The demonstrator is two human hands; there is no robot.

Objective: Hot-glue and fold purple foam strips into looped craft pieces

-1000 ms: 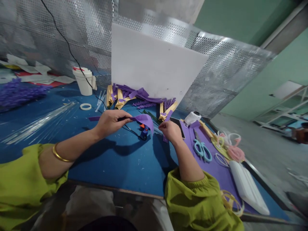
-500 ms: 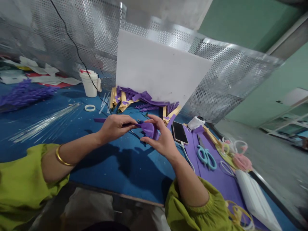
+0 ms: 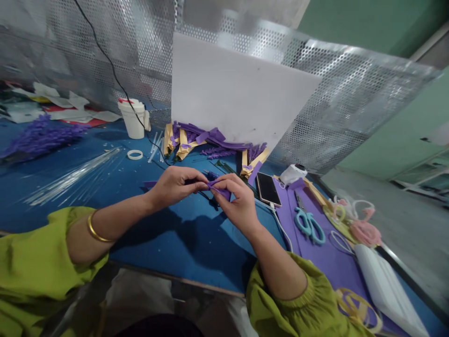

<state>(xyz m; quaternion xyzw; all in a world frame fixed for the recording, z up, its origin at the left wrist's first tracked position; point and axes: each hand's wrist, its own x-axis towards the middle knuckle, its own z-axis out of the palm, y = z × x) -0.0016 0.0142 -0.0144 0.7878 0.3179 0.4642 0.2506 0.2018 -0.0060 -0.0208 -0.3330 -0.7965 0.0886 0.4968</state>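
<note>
Right hand (image 3: 238,203) now hiding purple strip (image 3: 219,191)

Matt foam strip (image 3: 220,191), perforated metal panel (image 3: 351,107).

One camera sits on the person's head, looking forward and down, close over the blue tabletop (image 3: 168,243), facing the perforated metal screen (image 3: 351,107) behind it.
</note>
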